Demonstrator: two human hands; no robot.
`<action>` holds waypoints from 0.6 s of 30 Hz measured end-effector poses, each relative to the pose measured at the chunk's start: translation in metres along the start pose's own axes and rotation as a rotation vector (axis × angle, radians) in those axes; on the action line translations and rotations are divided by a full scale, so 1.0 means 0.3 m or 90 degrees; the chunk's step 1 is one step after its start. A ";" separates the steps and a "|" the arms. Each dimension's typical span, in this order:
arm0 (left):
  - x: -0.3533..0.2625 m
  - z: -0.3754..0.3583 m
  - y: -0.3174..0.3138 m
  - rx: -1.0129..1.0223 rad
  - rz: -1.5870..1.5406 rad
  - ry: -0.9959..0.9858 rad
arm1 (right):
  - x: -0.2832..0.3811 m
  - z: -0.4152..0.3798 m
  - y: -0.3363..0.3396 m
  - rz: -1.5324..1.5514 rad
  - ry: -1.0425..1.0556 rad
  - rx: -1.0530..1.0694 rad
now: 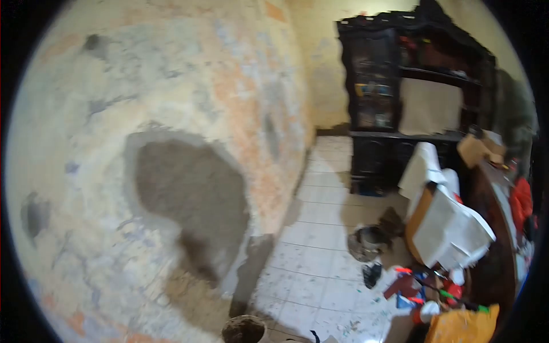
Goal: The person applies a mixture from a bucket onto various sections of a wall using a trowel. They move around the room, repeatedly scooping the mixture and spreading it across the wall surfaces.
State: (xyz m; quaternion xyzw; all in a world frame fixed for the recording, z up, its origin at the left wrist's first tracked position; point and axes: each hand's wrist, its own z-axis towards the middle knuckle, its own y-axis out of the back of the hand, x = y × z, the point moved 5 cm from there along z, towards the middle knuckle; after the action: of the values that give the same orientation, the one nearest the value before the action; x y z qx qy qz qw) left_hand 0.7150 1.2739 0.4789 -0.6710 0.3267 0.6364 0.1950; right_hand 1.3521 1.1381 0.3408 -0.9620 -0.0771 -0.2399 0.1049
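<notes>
Neither my left hand nor my right hand shows in the head view. On the wall (pixel 171 103) at the left, a large patch of grey mortar (pixel 189 177) covers an irregular area, darker in the middle and lighter round its edge. Below it, at the bottom edge, stands a bucket (pixel 260 334) with grey-brown material inside, partly cut off by the frame. A small dark curved thing (pixel 315 336) pokes up to its right; what it is I cannot make out.
White floor tiles (pixel 314 228) run along the wall, speckled with debris. A dark wooden cabinet (pixel 374 148) stands at the back. On the right are a white-covered object (pixel 449 226), scattered tools (pixel 420 283), a yellow bag (pixel 463 327) and a cardboard box (pixel 477 150).
</notes>
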 end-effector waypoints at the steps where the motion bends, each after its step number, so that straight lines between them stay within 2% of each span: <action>1: -0.010 -0.012 0.029 -0.042 -0.011 -0.004 | 0.023 0.029 -0.114 -0.029 -0.001 0.034; 8: -0.046 0.005 -0.001 -0.230 -0.099 -0.021 | 0.129 0.199 -0.823 -0.144 0.034 0.225; 14: -0.047 0.156 -0.124 -0.296 -0.168 -0.013 | 0.197 0.263 -1.293 -0.178 0.100 0.325; 18: -0.112 0.347 -0.263 -0.306 -0.218 -0.032 | 0.247 0.260 -1.632 -0.158 0.146 0.392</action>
State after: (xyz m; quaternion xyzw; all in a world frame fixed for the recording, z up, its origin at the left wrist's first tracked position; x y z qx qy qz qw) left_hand 0.6944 1.4068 0.4879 -0.7272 0.0434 0.6700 0.1429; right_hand 1.3544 1.6370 0.3897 -0.8354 -0.2501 -0.3225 0.3682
